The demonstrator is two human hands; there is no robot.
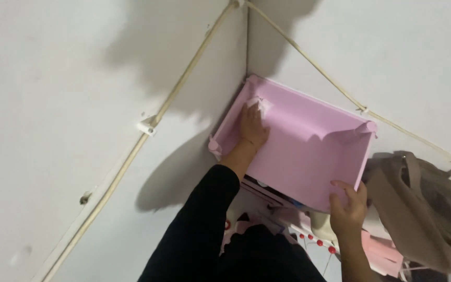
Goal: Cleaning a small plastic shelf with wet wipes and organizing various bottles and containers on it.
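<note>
A pink plastic shelf top [309,151] stands in the corner of two white walls, with short round posts at its corners. My left hand [252,125] presses a small white cloth [259,104] onto the shelf's far left corner. My right hand [348,206] grips the shelf's near right edge, fingers curled over the rim. A black sleeve covers my left arm.
A beige fabric bag [424,203] hangs to the right of the shelf. Cream cables [131,151] run along both walls into the corner, held by a white clip [146,127]. Pink and white items with red beads [319,243] sit below the shelf.
</note>
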